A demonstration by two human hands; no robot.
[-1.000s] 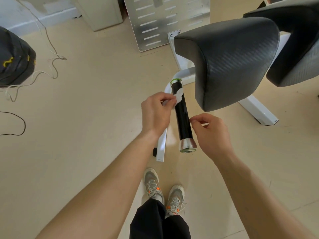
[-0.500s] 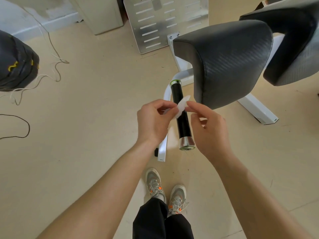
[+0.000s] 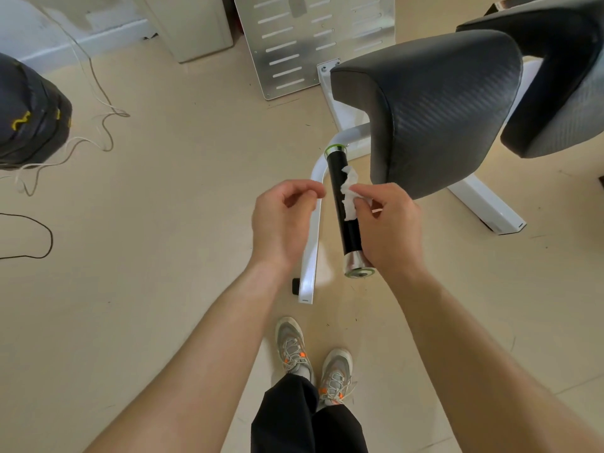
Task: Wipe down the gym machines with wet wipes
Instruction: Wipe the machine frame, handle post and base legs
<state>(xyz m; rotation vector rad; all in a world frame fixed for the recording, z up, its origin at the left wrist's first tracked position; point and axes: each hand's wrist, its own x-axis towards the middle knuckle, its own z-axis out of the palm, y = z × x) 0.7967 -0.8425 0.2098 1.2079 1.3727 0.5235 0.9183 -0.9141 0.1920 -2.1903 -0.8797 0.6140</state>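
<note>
pinching wipe [image 3: 348,191] against handle [image 3: 350,237], right hand [image 3: 389,227]

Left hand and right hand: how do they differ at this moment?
The right hand pinches the crumpled wet wipe at the black handle; the left hand holds nothing, its fingers loosely curled. The right hand sits on the handle's right side, the left hand on its left, over the white frame tube. Both are bare and level with each other beside the handle.
</note>
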